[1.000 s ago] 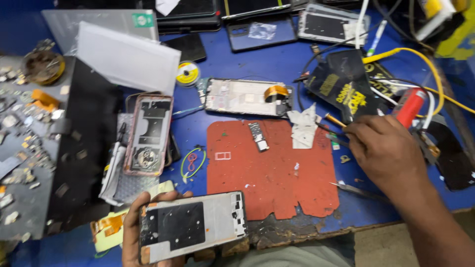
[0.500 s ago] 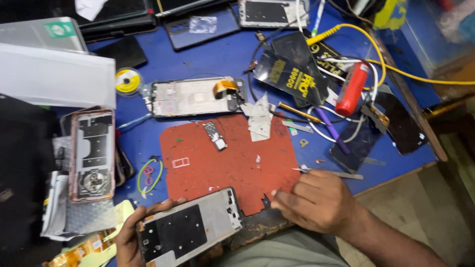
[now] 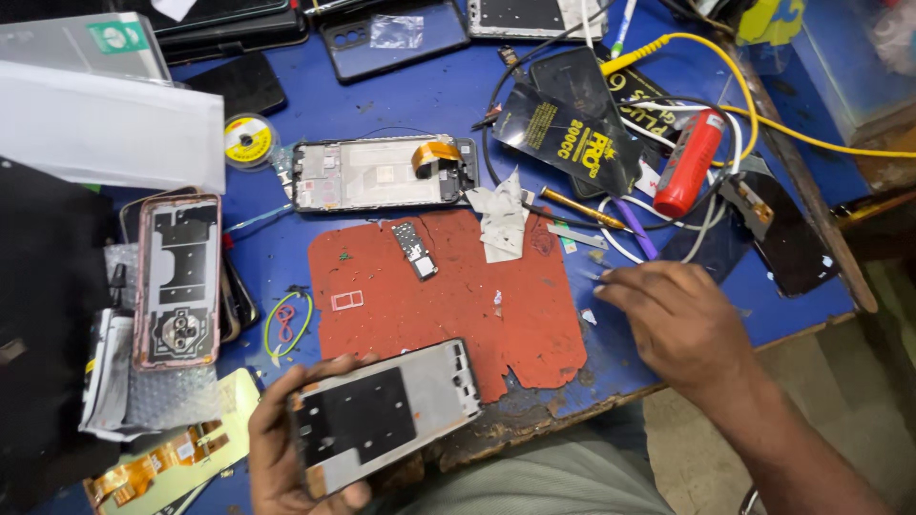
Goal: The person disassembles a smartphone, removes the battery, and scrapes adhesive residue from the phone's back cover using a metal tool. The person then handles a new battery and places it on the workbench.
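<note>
My left hand holds a phone frame at the bench's near edge, fingers wrapped around its end. My right hand rests on the blue bench beside the red mat, fingers curled; I cannot tell if it holds anything. A red tool lies toward the far right.

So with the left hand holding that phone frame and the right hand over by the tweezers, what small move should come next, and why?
Probably close the right hand on the tweezers: its fingertips sit right at the thin metal tool at the red mat's right edge, not clearly gripping it. The left hand already holds the phone frame face-up at the table edge.
</note>
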